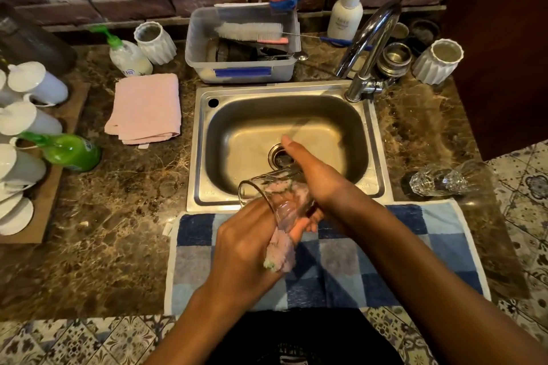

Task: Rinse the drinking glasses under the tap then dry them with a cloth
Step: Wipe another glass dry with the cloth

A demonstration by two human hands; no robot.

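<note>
The clear drinking glass [274, 191] is tilted on its side above the front edge of the stainless steel sink [204, 139], mouth to the upper left, w/ a pale pink drying cloth [280, 255] stuffed inside and trailing out below. Right hand [311, 178] wraps over the glass base, fingers curled round it. Left hand [246, 249] clutches the cloth tail against the glass wall.

Under both hands: blue and grey checked towel [415, 252] spread on the brown marble counter [112, 231] in front of the sink. Two more clear cut glasses [439, 181] lie on their sides on the counter, right of the sink.

Sink basin shows only its drain; chrome tap [367, 47] arcs over it, no water visible. Behind the sink, a clear plastic tub [237, 71] w/ blue tape holds a white bottle brush [252, 31], dark items & a spoon. Folded pink cloth [146, 108] lies left of the sink. White ribbed cups [155, 43] at back left & right, contents can't tell.
</note>
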